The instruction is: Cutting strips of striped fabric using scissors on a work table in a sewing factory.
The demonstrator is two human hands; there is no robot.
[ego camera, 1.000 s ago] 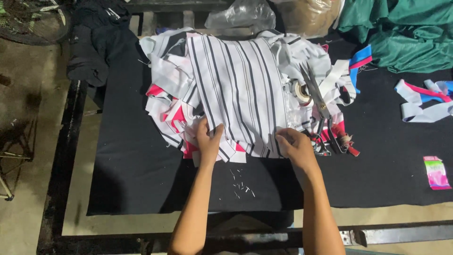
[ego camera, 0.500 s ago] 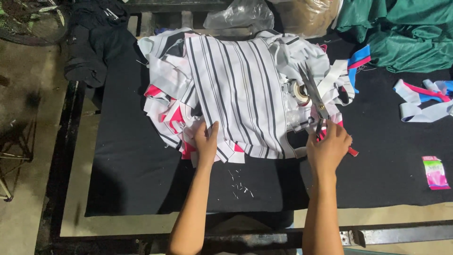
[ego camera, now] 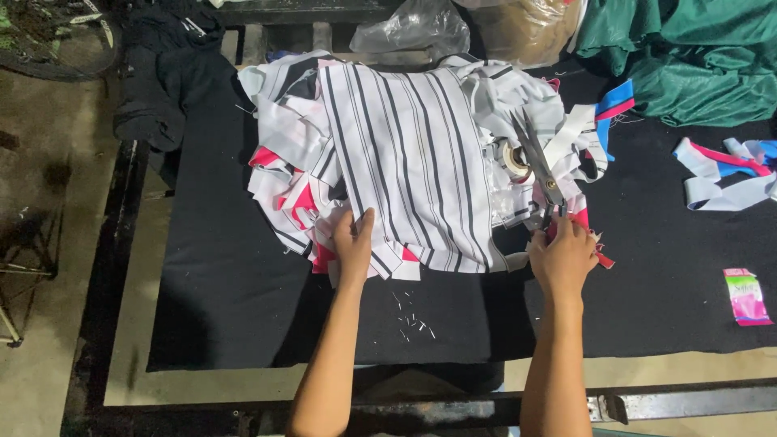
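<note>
At frame centre, the left hand [ego camera: 354,241] presses flat, fingers spread, on the lower edge of a striped cloth [ego camera: 413,158] atop a scrap pile [ego camera: 283,174]. Right of centre, the right hand [ego camera: 562,257] grips scissors [ego camera: 541,166], blades pointing up-frame.

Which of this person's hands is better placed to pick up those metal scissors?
Probably the right hand: it already rests at the handles of the metal scissors, right of the striped white fabric panel. The left hand lies flat on that panel's lower edge, farther away.
</note>
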